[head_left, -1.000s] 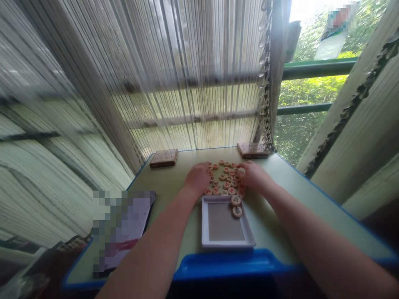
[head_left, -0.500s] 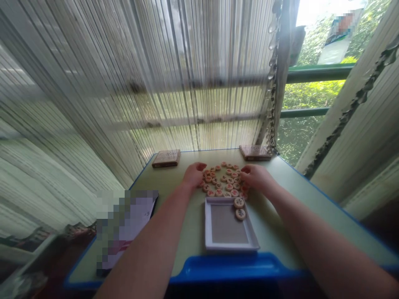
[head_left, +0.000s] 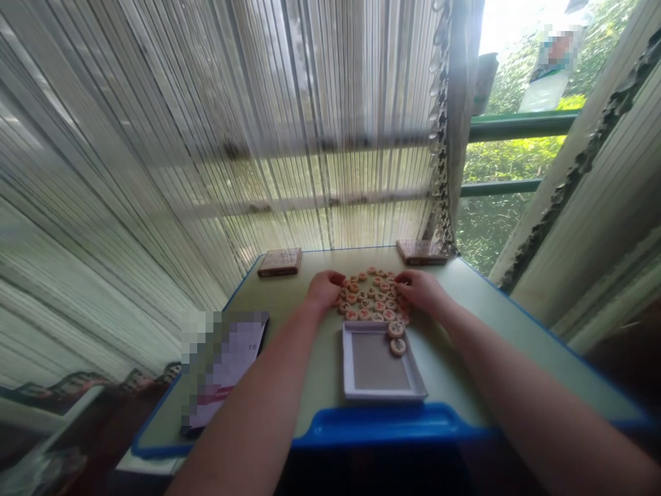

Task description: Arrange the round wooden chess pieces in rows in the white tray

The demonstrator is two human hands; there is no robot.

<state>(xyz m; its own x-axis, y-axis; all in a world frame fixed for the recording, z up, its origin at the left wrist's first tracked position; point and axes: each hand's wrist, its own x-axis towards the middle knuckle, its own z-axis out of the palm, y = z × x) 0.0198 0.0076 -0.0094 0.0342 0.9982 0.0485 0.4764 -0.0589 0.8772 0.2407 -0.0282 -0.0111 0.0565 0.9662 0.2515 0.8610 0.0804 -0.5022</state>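
Chinese chess pieces [head_left: 364, 304], round with red or dark characters, lie in a loose cluster at the middle of the table. At the cluster's left edge is my left hand [head_left: 325, 289], its curved fingers against the outer pieces. My right hand [head_left: 419, 289] cups the opposite edge, fingers bent inward beside the pieces. Both hands look open, though their fingertips are partly hidden. A shallow white box tray [head_left: 347, 362] lies on the near side of the cluster. Two dark-marked pieces [head_left: 396, 346] rest on its right rim.
Two flat wooden-looking boxes stand at the far corners, a left box [head_left: 279, 262] and a right box [head_left: 422, 252]. A phone or tablet [head_left: 240, 362] lies left of my forearm. The table [head_left: 480, 344] has a blue edge; curtains [head_left: 310, 172] hang behind it.
The view has shifted slightly. My hands have drawn a little closer together around the cluster, and its pieces sit slightly tighter. The number on the device's screen went from 15 to 16.
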